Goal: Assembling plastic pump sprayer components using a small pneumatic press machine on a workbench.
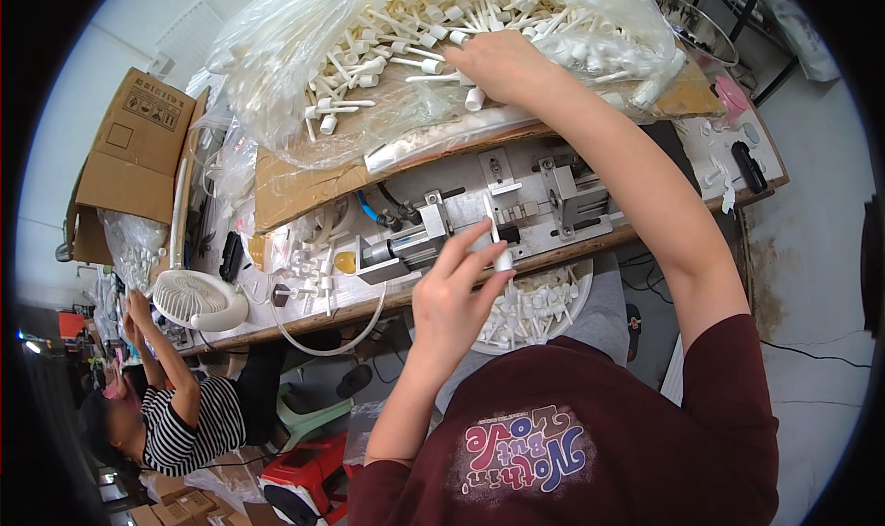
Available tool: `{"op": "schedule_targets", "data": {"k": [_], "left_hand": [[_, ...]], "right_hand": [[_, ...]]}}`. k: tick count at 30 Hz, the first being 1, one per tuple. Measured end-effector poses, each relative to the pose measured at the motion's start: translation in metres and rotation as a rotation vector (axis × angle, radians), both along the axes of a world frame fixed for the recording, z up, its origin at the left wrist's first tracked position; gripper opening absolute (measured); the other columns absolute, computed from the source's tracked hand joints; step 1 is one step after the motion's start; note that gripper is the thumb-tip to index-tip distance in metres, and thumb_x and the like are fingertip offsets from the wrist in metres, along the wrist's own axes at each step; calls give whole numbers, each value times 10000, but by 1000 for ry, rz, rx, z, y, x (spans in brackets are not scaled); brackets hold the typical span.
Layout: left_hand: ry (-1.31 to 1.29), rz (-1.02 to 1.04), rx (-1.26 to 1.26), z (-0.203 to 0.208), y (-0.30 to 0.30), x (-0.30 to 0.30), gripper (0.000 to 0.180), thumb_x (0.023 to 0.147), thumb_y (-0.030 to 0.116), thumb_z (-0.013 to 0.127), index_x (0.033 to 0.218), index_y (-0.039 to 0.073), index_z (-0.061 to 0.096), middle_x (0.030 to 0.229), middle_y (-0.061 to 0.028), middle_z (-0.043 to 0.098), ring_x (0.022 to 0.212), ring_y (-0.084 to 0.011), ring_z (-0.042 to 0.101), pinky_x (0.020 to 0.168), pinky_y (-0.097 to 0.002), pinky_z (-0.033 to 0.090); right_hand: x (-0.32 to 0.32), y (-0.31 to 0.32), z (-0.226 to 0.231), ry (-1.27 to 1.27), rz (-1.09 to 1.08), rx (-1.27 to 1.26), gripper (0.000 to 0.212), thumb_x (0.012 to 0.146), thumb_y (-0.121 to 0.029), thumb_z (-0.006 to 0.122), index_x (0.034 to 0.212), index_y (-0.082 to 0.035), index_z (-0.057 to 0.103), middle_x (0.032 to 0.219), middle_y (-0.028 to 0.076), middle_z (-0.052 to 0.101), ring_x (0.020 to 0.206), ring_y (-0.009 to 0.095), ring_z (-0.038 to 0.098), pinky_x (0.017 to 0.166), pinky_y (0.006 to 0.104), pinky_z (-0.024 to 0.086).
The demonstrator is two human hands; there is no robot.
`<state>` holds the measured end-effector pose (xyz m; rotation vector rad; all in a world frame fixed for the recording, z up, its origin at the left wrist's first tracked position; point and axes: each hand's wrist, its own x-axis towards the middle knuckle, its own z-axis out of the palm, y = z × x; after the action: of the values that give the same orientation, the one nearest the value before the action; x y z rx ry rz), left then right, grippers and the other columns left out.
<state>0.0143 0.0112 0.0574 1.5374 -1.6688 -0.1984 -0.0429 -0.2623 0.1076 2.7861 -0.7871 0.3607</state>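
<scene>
Along the back edge of the counter (pixel 318 321), a cardboard sheet (pixel 295 189) and a clear plastic bag (pixel 267 56) carry a loose heap of white capped sticks (pixel 431 66). Nearer the front edge sits a metal fixture (pixel 527 214) with blocks and rails, and beyond that edge, lower down, is a basin (pixel 588 286) filled with similar pieces.

From my remote seat I have the left grip (pixel 454 291) closed in a light pinch, thumb against fingers, on one white stick (pixel 503 260). It stands over the middle of the fixture, cap end toward the front edge; I cannot tell whether it touches the metal. The right grip (pixel 501 65) is down among the heap with fingers bent, and I cannot tell whether they have hold of a piece.

I judge the step to be lining up one piece while fetching another. To do it well, I would keep the left pinch near the cap, square the shaft to the fixture, and keep fingertips out of the gap between the blocks. On the right, I would take a single piece by its cap, since the crossed shafts could easily drag neighbours along.
</scene>
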Motion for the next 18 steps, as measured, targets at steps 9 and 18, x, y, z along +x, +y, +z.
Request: {"op": "schedule_targets", "data": {"k": [9, 18], "left_hand": [[-299, 54, -19, -53, -5, -13, 273, 745, 126, 800, 1000, 57, 731, 1251, -70, 684, 663, -223, 663, 631, -314, 538], [-386, 53, 12, -53, -17, -9, 288, 737, 146, 801, 1012, 86, 738, 1251, -51, 687, 575, -215, 616, 574, -306, 513]], "right_hand": [[-18, 10, 20, -137, 36, 236, 152, 837, -136, 696, 954, -40, 681, 872, 138, 713, 775, 289, 689, 712, 389, 551], [-74, 47, 27, -942, 223, 973, 214, 894, -229, 733, 912, -15, 722, 803, 28, 699, 611, 58, 590, 530, 215, 465]]}}
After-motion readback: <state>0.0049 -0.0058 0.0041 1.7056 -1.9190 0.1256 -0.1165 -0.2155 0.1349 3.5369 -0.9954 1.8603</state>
